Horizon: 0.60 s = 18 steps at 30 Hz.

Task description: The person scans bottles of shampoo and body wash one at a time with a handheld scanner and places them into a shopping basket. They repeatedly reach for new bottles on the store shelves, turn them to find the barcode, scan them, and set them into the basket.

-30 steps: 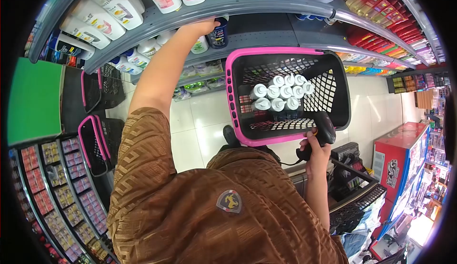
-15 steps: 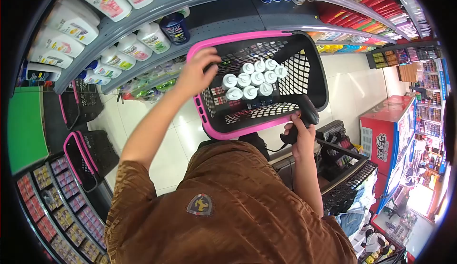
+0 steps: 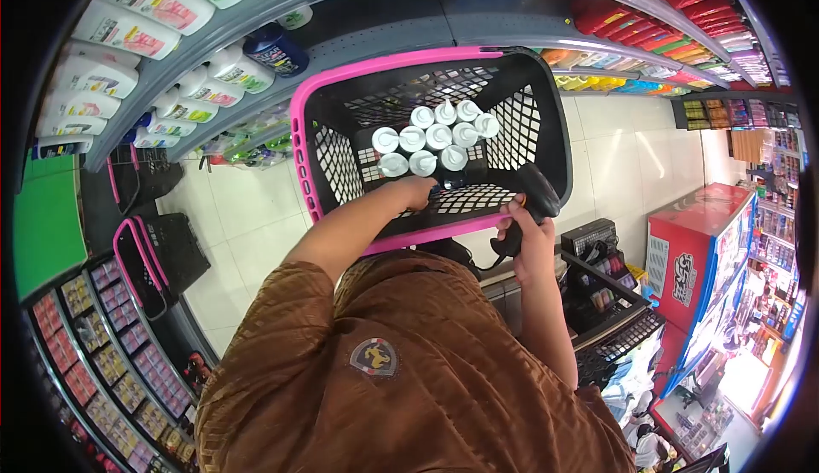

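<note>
A black shopping basket with a pink rim (image 3: pixel 300 132) holds several white pump bottles (image 3: pixel 438 137), standing upright in rows. My left hand (image 3: pixel 413 191) reaches over the near rim into the basket, its fingers curled beside dark blue items (image 3: pixel 452 179) low at the near wall. What its fingertips close on is hidden. A black handheld barcode scanner (image 3: pixel 539 190) with a cord is gripped in my right hand (image 3: pixel 531 238), right at the basket's near right corner, thumb close to the pink rim.
Shelves of white shampoo bottles (image 3: pixel 153 0) curve along the left and back, with a dark blue bottle (image 3: pixel 275 50) below. A red freezer (image 3: pixel 682 251) stands right. Pink-rimmed black baskets (image 3: pixel 166 255) are at the left, near a rack of small packs (image 3: pixel 111 362).
My left hand has moved from the basket's far left rim down and right into the basket. The basket sits slightly further left in view. My right hand keeps hold of the scanner.
</note>
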Motion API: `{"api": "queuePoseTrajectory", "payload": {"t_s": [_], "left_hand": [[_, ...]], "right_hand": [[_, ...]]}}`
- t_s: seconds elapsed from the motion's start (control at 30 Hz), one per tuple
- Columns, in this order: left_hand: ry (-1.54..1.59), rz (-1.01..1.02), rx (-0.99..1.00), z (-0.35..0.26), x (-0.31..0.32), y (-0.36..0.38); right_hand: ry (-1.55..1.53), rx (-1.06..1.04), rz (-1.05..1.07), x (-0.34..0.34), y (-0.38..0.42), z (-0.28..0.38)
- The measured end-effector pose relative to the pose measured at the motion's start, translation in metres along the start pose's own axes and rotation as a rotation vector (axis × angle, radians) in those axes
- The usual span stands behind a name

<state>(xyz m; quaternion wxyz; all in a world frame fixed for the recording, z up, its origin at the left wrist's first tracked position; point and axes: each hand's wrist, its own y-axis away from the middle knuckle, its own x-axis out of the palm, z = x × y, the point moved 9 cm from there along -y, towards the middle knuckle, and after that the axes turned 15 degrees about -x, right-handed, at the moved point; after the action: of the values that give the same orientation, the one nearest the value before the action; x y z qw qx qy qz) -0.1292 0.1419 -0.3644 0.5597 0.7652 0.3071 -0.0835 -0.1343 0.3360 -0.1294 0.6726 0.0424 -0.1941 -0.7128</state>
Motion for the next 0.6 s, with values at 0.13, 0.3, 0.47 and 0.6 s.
{"api": "queuePoseTrajectory", "payload": {"t_s": [0.13, 0.3, 0.47, 0.6], "left_hand": [[-0.002, 0.008, -0.099, -0.012, 0.018, -0.022], [0.056, 0.021, -0.162, 0.014, 0.042, -0.070], [0.066, 0.027, -0.169, 0.028, 0.033, -0.051], [0.065, -0.053, -0.092, 0.026, 0.010, -0.010]], "right_hand": [[0.030, 0.025, 0.025, -0.023, -0.010, 0.001], [0.056, 0.045, 0.066, -0.039, -0.031, 0.007], [0.040, 0.058, 0.120, -0.034, -0.051, 0.008], [0.036, 0.050, 0.193, -0.017, -0.063, 0.013]]}}
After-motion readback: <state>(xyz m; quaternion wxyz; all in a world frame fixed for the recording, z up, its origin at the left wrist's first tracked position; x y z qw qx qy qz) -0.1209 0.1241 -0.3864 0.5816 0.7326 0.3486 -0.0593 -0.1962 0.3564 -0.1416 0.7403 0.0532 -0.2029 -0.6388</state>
